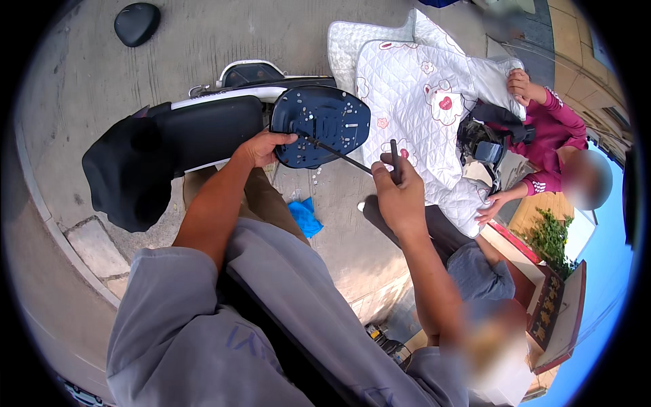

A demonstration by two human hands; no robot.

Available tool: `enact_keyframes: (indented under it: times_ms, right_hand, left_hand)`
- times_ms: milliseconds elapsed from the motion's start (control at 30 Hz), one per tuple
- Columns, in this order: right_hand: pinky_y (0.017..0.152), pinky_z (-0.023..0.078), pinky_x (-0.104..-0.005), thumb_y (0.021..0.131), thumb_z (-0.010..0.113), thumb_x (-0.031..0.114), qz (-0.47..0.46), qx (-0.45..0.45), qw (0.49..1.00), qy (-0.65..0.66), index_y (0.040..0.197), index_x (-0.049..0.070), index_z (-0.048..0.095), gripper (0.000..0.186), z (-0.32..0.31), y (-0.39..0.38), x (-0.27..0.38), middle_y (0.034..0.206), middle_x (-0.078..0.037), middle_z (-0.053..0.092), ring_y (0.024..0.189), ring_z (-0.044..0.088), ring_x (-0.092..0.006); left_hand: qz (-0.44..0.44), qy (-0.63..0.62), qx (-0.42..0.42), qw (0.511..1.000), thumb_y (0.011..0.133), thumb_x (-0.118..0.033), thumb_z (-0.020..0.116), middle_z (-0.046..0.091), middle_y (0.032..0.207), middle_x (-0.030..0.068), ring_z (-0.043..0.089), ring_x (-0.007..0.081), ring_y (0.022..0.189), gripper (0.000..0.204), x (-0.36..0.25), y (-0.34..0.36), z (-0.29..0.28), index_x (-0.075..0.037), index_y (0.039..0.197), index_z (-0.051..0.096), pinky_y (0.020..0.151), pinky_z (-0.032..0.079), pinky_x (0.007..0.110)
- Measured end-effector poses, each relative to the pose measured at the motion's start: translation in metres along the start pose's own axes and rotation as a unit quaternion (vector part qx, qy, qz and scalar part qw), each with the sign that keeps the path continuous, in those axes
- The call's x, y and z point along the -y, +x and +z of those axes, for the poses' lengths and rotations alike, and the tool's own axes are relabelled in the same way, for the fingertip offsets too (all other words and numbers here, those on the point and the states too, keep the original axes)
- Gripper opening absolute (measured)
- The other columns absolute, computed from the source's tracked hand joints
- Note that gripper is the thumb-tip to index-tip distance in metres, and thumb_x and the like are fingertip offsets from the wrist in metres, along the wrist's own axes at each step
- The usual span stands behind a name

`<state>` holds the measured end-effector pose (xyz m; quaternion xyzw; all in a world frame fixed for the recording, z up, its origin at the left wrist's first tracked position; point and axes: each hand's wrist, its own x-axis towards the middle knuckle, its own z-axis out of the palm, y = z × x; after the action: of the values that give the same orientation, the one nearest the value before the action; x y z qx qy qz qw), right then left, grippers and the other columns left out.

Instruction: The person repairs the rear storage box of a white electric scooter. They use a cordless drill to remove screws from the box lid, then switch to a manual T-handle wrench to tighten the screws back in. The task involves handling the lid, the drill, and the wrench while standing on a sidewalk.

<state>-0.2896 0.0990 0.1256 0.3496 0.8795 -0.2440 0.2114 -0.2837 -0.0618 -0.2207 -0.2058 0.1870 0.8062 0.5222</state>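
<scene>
"Stretching across the pavement (203,41), lft, was what?"
"Blk-seated scooter (220,125), w/ a wht quilt (410,108) to its rt."
"Betw. them?"
"Drk panel (325,122), dotted w/ small pale bits."
"Hands?"
"R hand (401,203) closed round a long blk tool (344,158) angled over panel; L hand (259,148) stretched one digit by tool's far end, rest hidden, hold unclear."

Grey ground (346,247); blue cloth (306,217), black object (137,24)
</scene>
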Motion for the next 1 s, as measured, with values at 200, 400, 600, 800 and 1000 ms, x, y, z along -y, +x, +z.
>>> enact_keyframes:
  times_ms: [200,400,600,800,1000]
  right_hand:
    - [0.082,0.055,-0.0416,0.089,0.067,-0.003,-0.559,-0.039,0.801,-0.21,0.133,-0.003,0.064,0.043,-0.021,-0.004,-0.012,0.1,-0.016,0.067,0.084,0.066,-0.0334]
    - [0.089,0.055,-0.0443,0.079,0.07,0.006,-0.628,0.084,0.689,-0.351,0.126,-0.003,0.07,0.047,-0.054,-0.001,-0.016,0.1,-0.016,0.066,0.092,0.066,-0.0293]
    - [0.103,0.045,-0.045,0.088,0.065,0.018,-0.729,0.038,0.376,-0.571,0.119,0.001,0.074,0.037,-0.063,-0.001,0.024,0.101,-0.009,0.068,0.102,0.063,-0.0275]
    - [0.097,0.047,-0.041,0.093,0.065,0.019,-0.722,0.121,0.172,-0.659,0.106,0.006,0.081,0.024,-0.032,0.029,0.057,0.098,-0.007,0.071,0.094,0.066,-0.0269]
    - [0.068,0.053,-0.041,0.086,0.072,0.015,-0.615,0.258,0.388,-0.636,0.082,0.005,0.077,0.012,-0.021,0.041,0.042,0.082,-0.008,0.07,0.075,0.07,-0.0258]
  left_hand:
    - [-0.027,-0.004,0.02,0.999,0.096,-0.02,0.08,0.074,0.128,0.0111,0.073,0.0256,0.115,0.046,-0.001,0.011,-0.015,-0.002,0.136,0.065,0.104,0.059,0.046]
    - [-0.015,-0.001,0.013,1.0,0.097,-0.021,0.079,0.075,0.124,0.0117,0.074,0.0264,0.112,0.042,0.006,0.014,-0.019,-0.001,0.133,0.068,0.101,0.06,0.047]
    - [-0.016,0.013,-0.014,1.0,0.097,-0.02,0.078,0.076,0.123,0.0123,0.074,0.0267,0.11,0.039,0.0,0.005,-0.009,0.0,0.13,0.069,0.099,0.059,0.048]
    - [-0.01,0.04,-0.027,0.999,0.093,-0.01,0.077,0.077,0.122,0.01,0.075,0.0254,0.111,0.042,0.004,0.012,-0.025,-0.005,0.133,0.069,0.099,0.059,0.044]
    - [0.001,0.029,-0.019,0.999,0.092,-0.006,0.076,0.076,0.122,0.0108,0.075,0.0252,0.109,0.04,0.003,0.007,-0.007,-0.003,0.131,0.07,0.101,0.06,0.043]
